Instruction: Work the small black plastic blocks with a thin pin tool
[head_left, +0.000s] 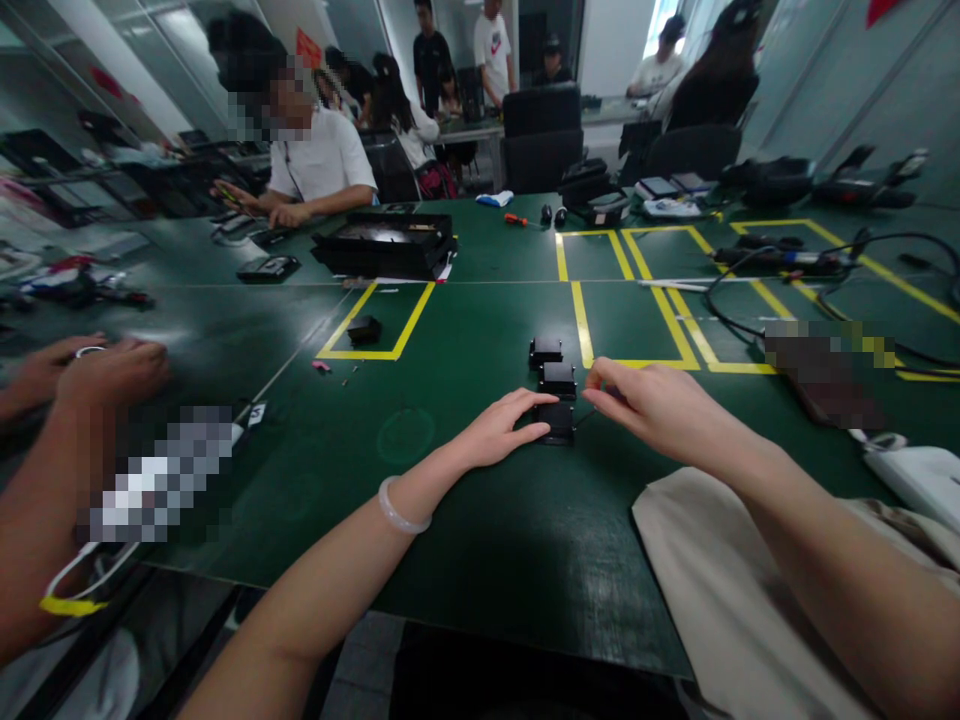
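Your left hand [504,430] holds the front black box [560,421] of three between thumb and fingers at its left side, while your right hand [643,398], just right of it, pinches a thin rod [588,417] slanting toward its right edge.

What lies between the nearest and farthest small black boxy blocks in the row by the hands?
The middle small black boxy block, seen in the head view.

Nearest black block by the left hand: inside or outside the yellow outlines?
Outside: the black block by the left hand lies on the green table, short of the yellow outlines.
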